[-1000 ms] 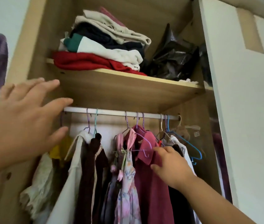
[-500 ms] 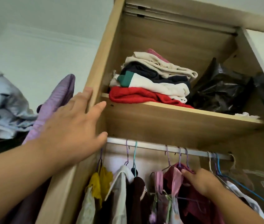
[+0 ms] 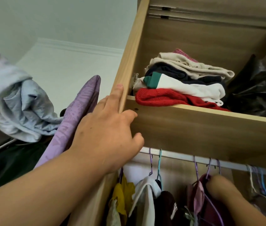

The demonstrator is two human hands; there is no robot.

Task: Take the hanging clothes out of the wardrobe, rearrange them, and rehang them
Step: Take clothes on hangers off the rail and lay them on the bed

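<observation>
At nine o'clock, outside the wardrobe, a crumpled pale blue cloth lies heaped. A purple garment is draped just beside it, toward the wardrobe.

The person's left hand reaches up from seven o'clock. It is open with straight fingers, the forefinger laid along the front edge of the wardrobe side panel and the thumb against the front face of the shelf. It appears to be bracing.

On the shelf at one o'clock sits a stack of folded clothes, with a black plastic bag touching it at three o'clock.

Under the shelf runs the white hanging rail. On it, packed together, hang a yellow garment, a white garment, a dark brown garment and a maroon garment.

The right hand, at five o'clock, lies on the maroon garment's shoulder. Blur hides whether it grips.

The step looks like unhooking that hanger. The shelf sits close above the rail, so the hook has little headroom. It would be best to part the neighbouring hooks, lift slightly, then draw forward.

Open room lies out through the wardrobe front and at four o'clock, among the bare hangers.
</observation>
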